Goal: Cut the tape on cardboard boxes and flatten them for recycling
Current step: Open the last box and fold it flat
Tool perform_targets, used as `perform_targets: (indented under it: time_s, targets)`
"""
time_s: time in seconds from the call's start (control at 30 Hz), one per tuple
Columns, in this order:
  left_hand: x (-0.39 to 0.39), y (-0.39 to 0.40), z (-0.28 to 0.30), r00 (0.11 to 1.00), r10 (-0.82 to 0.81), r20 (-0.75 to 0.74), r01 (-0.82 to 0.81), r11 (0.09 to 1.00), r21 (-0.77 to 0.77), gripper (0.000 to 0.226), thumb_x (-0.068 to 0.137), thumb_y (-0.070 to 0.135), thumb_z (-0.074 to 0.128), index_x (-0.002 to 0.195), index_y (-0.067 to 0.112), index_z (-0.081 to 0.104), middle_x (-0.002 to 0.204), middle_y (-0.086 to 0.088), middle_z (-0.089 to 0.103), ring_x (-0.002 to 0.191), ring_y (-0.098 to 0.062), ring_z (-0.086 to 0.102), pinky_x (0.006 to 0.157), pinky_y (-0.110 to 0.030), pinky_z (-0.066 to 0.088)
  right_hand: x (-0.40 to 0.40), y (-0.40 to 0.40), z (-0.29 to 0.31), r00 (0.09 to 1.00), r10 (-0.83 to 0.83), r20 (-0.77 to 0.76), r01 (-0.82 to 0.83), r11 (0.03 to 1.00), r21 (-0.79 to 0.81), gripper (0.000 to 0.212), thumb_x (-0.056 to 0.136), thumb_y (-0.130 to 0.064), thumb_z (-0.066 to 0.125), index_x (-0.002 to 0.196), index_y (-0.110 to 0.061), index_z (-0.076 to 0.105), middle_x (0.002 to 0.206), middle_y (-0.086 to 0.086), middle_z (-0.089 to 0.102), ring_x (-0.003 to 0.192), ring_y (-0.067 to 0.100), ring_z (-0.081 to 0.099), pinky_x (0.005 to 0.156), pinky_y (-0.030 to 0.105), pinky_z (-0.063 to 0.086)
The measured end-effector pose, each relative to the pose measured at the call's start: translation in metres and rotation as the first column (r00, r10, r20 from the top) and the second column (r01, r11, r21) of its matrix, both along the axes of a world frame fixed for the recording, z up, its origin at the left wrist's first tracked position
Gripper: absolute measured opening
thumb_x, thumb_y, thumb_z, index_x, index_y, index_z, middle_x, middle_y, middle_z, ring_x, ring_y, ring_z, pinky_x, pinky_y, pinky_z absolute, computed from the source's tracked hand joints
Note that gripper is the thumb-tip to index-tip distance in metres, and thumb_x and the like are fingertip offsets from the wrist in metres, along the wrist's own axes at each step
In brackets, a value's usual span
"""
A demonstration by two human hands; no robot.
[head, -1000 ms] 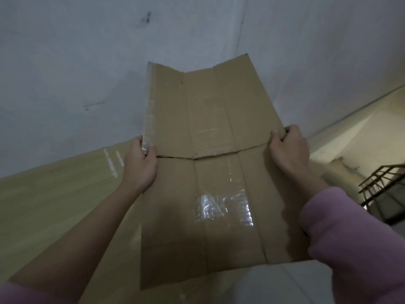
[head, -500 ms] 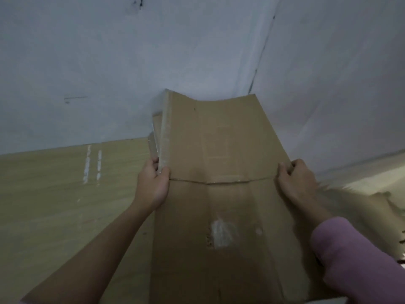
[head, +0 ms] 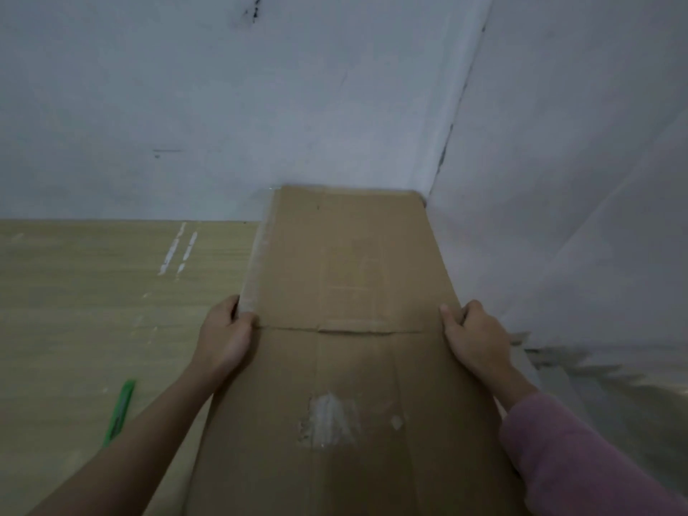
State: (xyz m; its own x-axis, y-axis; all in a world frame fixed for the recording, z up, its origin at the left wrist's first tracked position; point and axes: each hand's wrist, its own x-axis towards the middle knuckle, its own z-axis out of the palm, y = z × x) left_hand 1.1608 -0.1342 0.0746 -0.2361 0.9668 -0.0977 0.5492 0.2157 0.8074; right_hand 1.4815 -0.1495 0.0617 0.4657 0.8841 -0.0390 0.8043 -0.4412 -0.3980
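Note:
A flattened brown cardboard box [head: 346,359] stretches from the bottom of the view to the corner of the walls, its far end against the back wall. A strip of clear tape runs along its far left edge and a torn white patch marks its near half. My left hand [head: 223,337] grips the left edge at the cross fold, thumb on top. On the right edge at the same fold my right hand [head: 473,337] holds the cardboard, fingers curled over it.
A green utility knife [head: 120,411] lies on the wooden surface [head: 93,310] to the left of my left forearm. White walls [head: 260,106] meet in a corner just behind the cardboard. Stair steps [head: 580,374] drop away at the right.
The cardboard has gone from a raised, bent sheet to lying flat and pushed forward into the wall corner. Both hands kept their grip at the fold. The green knife has come into view.

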Motion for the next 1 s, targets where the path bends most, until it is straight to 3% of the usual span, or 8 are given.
perform_targets:
  time_s: [0.2, 0.33, 0.43, 0.6, 0.7, 0.8, 0.9, 1.0]
  targets:
    - [0.024, 0.0, -0.002, 0.992, 0.024, -0.125, -0.028, 0.999, -0.029, 0.02, 0.093, 0.005, 0.046, 0.106, 0.002, 0.06, 0.109, -0.021, 0.05, 0.118, -0.03, 0.042, 0.091, -0.03, 0.031, 0.015, 0.015, 0.001, 0.993, 0.074, -0.095, -0.071, 0.997, 0.037, 0.045, 0.096, -0.04, 0.044, 0.107, 0.003, 0.048, 0.115, 0.026, 0.053, 0.108, 0.039, 0.05, 0.086, 0.041, 0.04]
    - [0.026, 0.007, -0.006, 0.97, 0.043, -0.239, -0.051, 0.998, -0.028, 0.006, 0.095, 0.006, 0.046, 0.096, 0.007, 0.052, 0.12, -0.032, 0.047, 0.118, -0.036, 0.042, 0.088, -0.029, 0.027, 0.002, 0.011, -0.01, 0.955, 0.125, -0.27, -0.114, 0.992, 0.053, 0.047, 0.095, -0.035, 0.049, 0.118, 0.005, 0.039, 0.127, 0.024, 0.042, 0.117, 0.04, 0.044, 0.094, 0.039, 0.035]
    - [0.029, 0.014, -0.011, 0.959, 0.038, -0.28, -0.049, 0.998, -0.032, 0.025, 0.097, 0.009, 0.045, 0.111, -0.009, 0.056, 0.126, -0.032, 0.047, 0.118, -0.037, 0.044, 0.091, -0.03, 0.029, 0.004, 0.005, -0.02, 0.956, 0.124, -0.267, -0.116, 0.992, 0.046, 0.049, 0.095, -0.039, 0.047, 0.12, 0.003, 0.037, 0.128, 0.023, 0.044, 0.118, 0.039, 0.043, 0.093, 0.042, 0.037]
    - [0.032, 0.02, -0.017, 0.942, 0.029, -0.336, -0.053, 0.997, -0.064, 0.036, 0.1, 0.017, 0.039, 0.127, -0.004, 0.049, 0.136, -0.027, 0.041, 0.126, -0.038, 0.038, 0.103, -0.033, 0.025, 0.008, 0.015, -0.022, 0.962, 0.163, -0.218, -0.17, 0.985, -0.013, 0.058, 0.097, -0.041, 0.04, 0.133, 0.003, 0.03, 0.136, 0.023, 0.036, 0.125, 0.038, 0.035, 0.097, 0.042, 0.034]
    - [0.032, 0.018, -0.017, 0.965, 0.035, -0.26, -0.058, 0.995, -0.079, 0.036, 0.1, 0.015, 0.038, 0.128, -0.007, 0.043, 0.133, -0.029, 0.04, 0.125, -0.036, 0.039, 0.098, -0.033, 0.029, 0.006, 0.017, -0.019, 0.967, 0.187, -0.171, -0.205, 0.975, -0.091, 0.067, 0.098, -0.047, 0.032, 0.146, -0.002, 0.014, 0.146, 0.019, 0.025, 0.132, 0.036, 0.027, 0.103, 0.044, 0.029]
    - [0.025, 0.023, -0.019, 0.97, 0.066, -0.234, -0.088, 0.993, -0.084, 0.03, 0.099, 0.018, 0.04, 0.114, -0.003, 0.053, 0.122, -0.028, 0.05, 0.112, -0.036, 0.046, 0.088, -0.037, 0.033, 0.01, 0.022, -0.014, 0.979, 0.158, -0.132, -0.172, 0.98, -0.096, 0.064, 0.096, -0.05, 0.035, 0.14, -0.005, 0.026, 0.141, 0.017, 0.031, 0.129, 0.035, 0.033, 0.101, 0.045, 0.031]
    - [0.02, 0.037, -0.014, 0.978, 0.069, -0.197, -0.086, 0.993, -0.082, 0.037, 0.099, 0.03, 0.039, 0.11, 0.0, 0.059, 0.12, -0.022, 0.053, 0.11, -0.035, 0.048, 0.085, -0.037, 0.033, 0.017, 0.04, -0.009, 0.952, 0.142, -0.271, -0.149, 0.989, -0.003, 0.065, 0.093, -0.052, 0.044, 0.137, -0.005, 0.033, 0.138, 0.018, 0.038, 0.125, 0.035, 0.04, 0.101, 0.043, 0.034]
    - [0.015, 0.055, -0.012, 0.991, 0.066, -0.113, -0.08, 0.99, -0.119, 0.058, 0.094, 0.052, 0.042, 0.116, 0.001, 0.058, 0.123, -0.021, 0.056, 0.108, -0.033, 0.052, 0.086, -0.037, 0.035, 0.023, 0.059, -0.012, 0.846, 0.105, -0.523, -0.105, 0.994, 0.029, 0.064, 0.088, -0.054, 0.052, 0.134, -0.011, 0.04, 0.131, 0.01, 0.049, 0.117, 0.031, 0.05, 0.096, 0.037, 0.041]
